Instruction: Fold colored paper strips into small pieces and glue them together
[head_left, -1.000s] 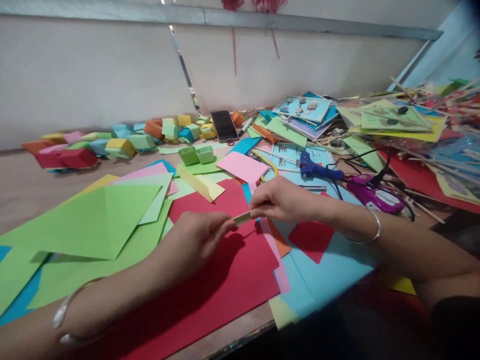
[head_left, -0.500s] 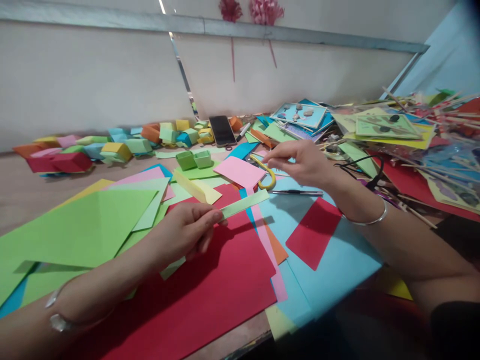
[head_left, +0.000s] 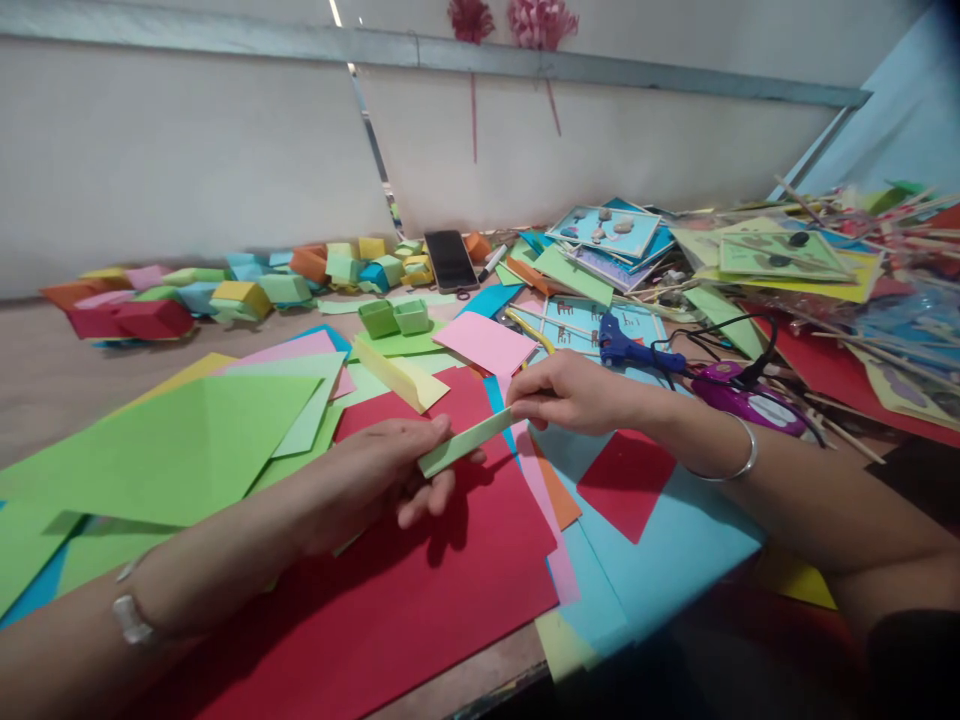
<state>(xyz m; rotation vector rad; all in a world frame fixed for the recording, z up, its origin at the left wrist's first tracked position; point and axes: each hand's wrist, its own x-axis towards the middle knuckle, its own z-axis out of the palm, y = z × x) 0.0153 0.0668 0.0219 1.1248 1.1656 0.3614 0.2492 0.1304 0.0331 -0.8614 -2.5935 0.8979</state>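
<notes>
head view. a wooden table (head_left: 45, 370) carries loose coloured paper, spread flat and overlapping, probably so that each colour is within reach. the large red paper sheet (head_left: 420, 590) lies nearest the person and serves as the working ground. the large green folded sheet (head_left: 172, 450) lies to its left, partly over other sheets. the left hand (head_left: 367, 480) grasps the near end of the strip, thumb on top and fingers beneath. the right hand (head_left: 577, 395) pinches the far end between thumb and forefinger. the blue glue gun (head_left: 630, 345) rests just beyond the right hand, its cord trailing right. the pale green folded paper strip (head_left: 465, 442) hangs between both hands, just above the red sheet, tilted up to the right; a grip at each end likely keeps it straight and its fold closed.
</notes>
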